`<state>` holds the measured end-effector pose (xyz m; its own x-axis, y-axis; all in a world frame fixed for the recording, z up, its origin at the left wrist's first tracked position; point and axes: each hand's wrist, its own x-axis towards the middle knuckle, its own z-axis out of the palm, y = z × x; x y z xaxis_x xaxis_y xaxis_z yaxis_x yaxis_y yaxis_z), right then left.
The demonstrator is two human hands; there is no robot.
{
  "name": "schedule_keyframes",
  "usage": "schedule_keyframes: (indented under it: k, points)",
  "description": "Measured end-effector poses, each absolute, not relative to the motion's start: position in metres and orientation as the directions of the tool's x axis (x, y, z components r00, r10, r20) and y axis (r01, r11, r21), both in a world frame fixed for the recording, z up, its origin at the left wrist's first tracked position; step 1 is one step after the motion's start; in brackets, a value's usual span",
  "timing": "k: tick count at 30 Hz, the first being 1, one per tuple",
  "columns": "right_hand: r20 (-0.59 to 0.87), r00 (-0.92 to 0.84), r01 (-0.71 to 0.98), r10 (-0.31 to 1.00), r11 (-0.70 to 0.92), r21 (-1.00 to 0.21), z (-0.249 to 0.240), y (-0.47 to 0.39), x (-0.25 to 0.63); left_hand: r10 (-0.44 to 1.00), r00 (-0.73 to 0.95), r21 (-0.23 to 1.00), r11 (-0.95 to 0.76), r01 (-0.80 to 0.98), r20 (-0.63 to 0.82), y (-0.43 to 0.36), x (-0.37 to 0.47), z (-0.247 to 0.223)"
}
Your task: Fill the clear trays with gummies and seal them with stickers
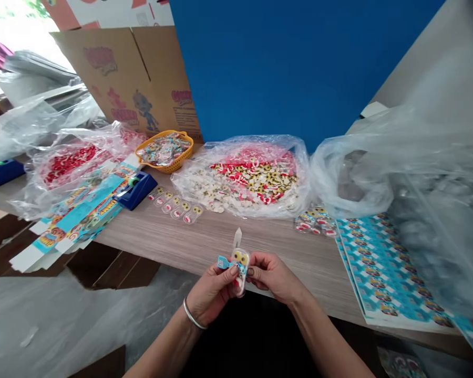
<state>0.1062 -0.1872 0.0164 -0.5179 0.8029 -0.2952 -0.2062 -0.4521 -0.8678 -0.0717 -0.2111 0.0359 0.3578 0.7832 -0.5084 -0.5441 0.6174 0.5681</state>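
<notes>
At the table's front edge, my left hand (212, 294) is closed on a small clear plastic pack (240, 256) with yellow eye-shaped pieces at its top and red below. A blue printed label (225, 262) lies across the pack's middle under my left thumb, one end sticking out to the left. My right hand (271, 276) pinches at the pack's right edge; its fingertips partly hide what they grip there. Just beyond the pack, a white pointed strip (237, 238) shows. Similar filled packs (180, 210) lie in a row further left.
A plastic bag of loose red, white and yellow pieces (256, 176) lies behind. Left are a yellow basket (187, 152) of packs, a blue tape dispenser (137, 191) and flat printed boxes (82, 207). Right are more packs (316, 220) and blue label sheets (378, 268).
</notes>
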Motion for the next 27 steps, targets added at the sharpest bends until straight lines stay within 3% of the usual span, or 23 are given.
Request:
schedule_keyframes:
  k: [4, 9, 11, 16, 21, 27]
  points:
    - [-0.291, -0.472, -0.251, 0.832, -0.444, -0.86, 0.02, -0.194, 0.115, 0.745, 0.474, 0.558, 0.667, -0.494, -0.47, -0.213, -0.059, 0.038]
    - [-0.385, -0.576, -0.225, 0.722, -0.592, -0.774, 0.017, -0.201, 0.128, 0.622, 0.629, 0.526, 0.767, -0.369, -0.466, -0.215, -0.043, 0.039]
    - [-0.38, -0.526, -0.251, 0.76, -0.566, -0.785, 0.014, -0.202, 0.135, 0.671, 0.562, 0.551, 0.732, -0.4, -0.484, -0.213, -0.034, 0.039]
    - [-0.262, -0.003, -0.21, 0.965, -0.256, -0.944, 0.019, -0.21, 0.151, 0.814, 0.182, 0.672, 0.562, -0.482, -0.551, -0.202, 0.0, 0.034]
    - [-0.108, 0.079, 0.021, 0.991, -0.11, -0.994, 0.027, -0.222, 0.165, 0.825, 0.237, 0.726, 0.564, -0.393, -0.513, -0.198, 0.023, 0.036]
    - [-0.158, 0.109, -0.055, 0.981, -0.153, -0.987, 0.029, -0.228, 0.185, 0.879, 0.219, 0.786, 0.476, -0.394, -0.423, -0.191, 0.022, 0.037]
